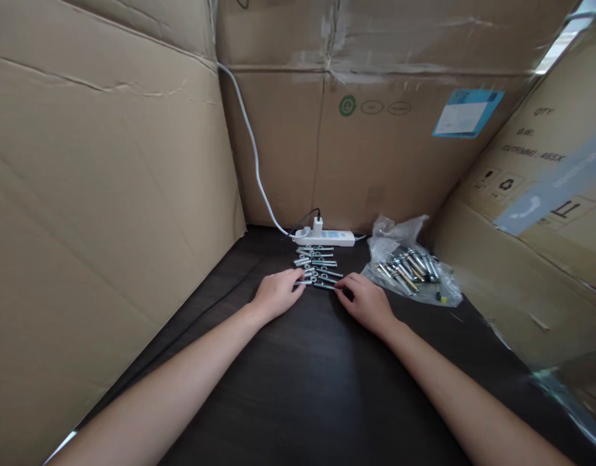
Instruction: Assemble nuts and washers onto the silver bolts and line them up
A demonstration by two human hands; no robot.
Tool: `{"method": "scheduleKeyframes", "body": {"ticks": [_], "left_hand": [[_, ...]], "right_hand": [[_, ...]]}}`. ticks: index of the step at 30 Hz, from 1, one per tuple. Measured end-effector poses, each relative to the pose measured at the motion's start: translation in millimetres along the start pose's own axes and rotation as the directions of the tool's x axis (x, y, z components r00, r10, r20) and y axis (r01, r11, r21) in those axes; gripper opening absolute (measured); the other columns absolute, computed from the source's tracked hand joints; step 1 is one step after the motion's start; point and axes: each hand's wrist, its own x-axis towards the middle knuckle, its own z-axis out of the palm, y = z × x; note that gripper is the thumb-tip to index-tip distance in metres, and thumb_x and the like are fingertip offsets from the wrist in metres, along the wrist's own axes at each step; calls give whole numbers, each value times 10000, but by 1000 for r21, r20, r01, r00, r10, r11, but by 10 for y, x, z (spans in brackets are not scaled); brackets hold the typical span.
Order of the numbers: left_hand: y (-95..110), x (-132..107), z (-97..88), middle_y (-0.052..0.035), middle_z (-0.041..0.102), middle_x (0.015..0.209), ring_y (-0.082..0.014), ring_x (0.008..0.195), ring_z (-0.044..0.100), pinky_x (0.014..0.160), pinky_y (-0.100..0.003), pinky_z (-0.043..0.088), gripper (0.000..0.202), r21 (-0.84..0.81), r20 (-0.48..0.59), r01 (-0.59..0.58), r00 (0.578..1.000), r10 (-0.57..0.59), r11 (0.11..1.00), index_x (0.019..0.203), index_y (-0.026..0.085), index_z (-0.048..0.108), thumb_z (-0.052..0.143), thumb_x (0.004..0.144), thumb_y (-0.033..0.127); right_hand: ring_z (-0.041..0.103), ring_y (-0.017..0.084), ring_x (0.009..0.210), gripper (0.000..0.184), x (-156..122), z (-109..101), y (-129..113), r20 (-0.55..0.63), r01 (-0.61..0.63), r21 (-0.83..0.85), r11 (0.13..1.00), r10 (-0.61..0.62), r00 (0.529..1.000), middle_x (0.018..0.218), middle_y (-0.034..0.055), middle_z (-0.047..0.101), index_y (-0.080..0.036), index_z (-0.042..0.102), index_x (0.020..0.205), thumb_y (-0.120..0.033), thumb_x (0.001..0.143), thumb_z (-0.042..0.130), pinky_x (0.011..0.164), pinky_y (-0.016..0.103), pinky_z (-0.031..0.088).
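Metal bolt parts lie in several short rows on the dark table: small sleeves at the left, rings in the middle, bolts (325, 263) at the right. My left hand (278, 292) rests at the left end of the nearest row, its fingers closed on a small metal sleeve (304, 282). At the other end, my right hand (366, 300) pinches the tip of the nearest bolt (323, 286), which lies flat on the table. Beyond my right hand, a clear plastic bag (441, 294) holds many more metal bolts (407, 266).
A white power strip (343, 238) with a plugged-in white adapter (318, 226) lies behind the rows. Its white cable (253, 142) climbs the back cardboard (283, 142). A black cable (205, 310) runs along the left. Cardboard walls (108, 168) stand at both sides.
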Motion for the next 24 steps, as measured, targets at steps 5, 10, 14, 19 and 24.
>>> {"method": "scheduleKeyframes", "body": {"ticks": [5,10,14,19,24], "left_hand": [[118,-43,-29,-11,605,934,-159,795,567,703,-263,419,141,40,-19,-77,997,78,996,971,214,517,418,879,253],[352,-113,33,-28,536,879,-173,837,495,772,-285,408,116,39,137,-396,911,388,917,847,186,504,443,783,112],[424,-80,100,-23,490,850,-166,813,438,738,-280,392,131,18,159,-442,887,434,897,784,183,478,409,794,71],[389,-25,118,-30,477,925,-176,897,416,783,-291,394,165,-57,111,-418,900,422,907,803,188,490,392,800,55],[341,-5,124,-45,472,1028,-192,997,414,868,-332,403,294,-130,-16,-323,946,324,937,920,203,517,387,744,6]], "right_hand": [[581,173,856,118,0,3,3,-13,-6,-40,999,6,1000,887,28,622,-219,623,889,-255,846,519,702,263,427],[575,172,847,99,4,18,3,-17,2,-36,999,-3,1000,884,33,610,-215,607,880,-233,842,517,686,258,421],[568,169,831,102,9,32,7,-15,4,-1,1000,-4,1000,889,36,594,-211,599,896,-215,837,516,685,255,427],[554,177,847,112,17,50,36,-18,31,99,995,-30,999,893,43,573,-204,589,903,-180,823,516,747,274,447],[553,174,824,117,16,44,48,-13,43,185,982,-42,999,900,46,562,-204,587,906,-170,827,507,751,283,460]]}}
